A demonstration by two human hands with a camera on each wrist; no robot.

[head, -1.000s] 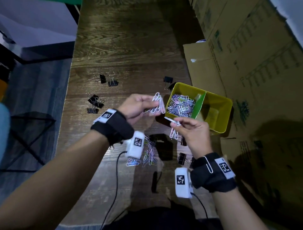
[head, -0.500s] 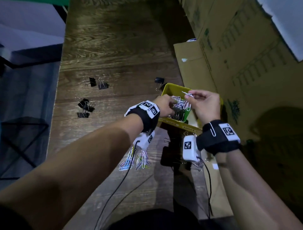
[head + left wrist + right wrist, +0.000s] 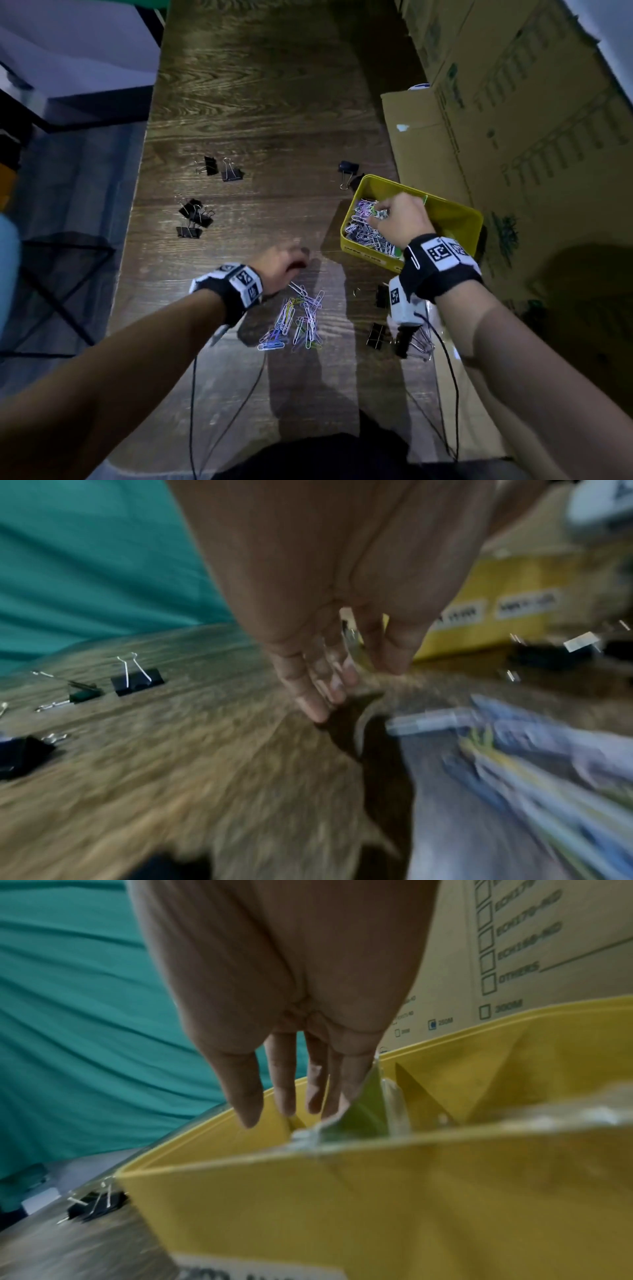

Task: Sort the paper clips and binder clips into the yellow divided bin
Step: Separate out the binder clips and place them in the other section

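**Visitor:** What's nearest the person?

**Onlooker:** The loose paper clips (image 3: 296,318), a coloured tangle on the wooden table (image 3: 260,102), just on the near side of the left hand (image 3: 282,265). That hand hangs low over the table, fingers straight and relaxed, holding nothing I can see.

**Visitor:** How would they handle?

**Onlooker:** I'd judge them light, springy wire, slippery, and apt to hook together. Pinch a small bunch by the outer loops.

**Visitor:** And the binder clips?

**Onlooker:** Some binder clips (image 3: 378,334) lie under the right wrist; more binder clips (image 3: 193,217) lie well beyond the left hand. They look stiffer; take them by the black body.

**Visitor:** Farther out?

**Onlooker:** The right hand (image 3: 399,222) is over the yellow divided bin (image 3: 455,216), fingers extended downward beside the green divider (image 3: 359,1110), with nothing visibly pinched. The compartment under its fingertips holds a heap of paper clips (image 3: 364,226); the one past the divider looks empty, though the hand hides part.
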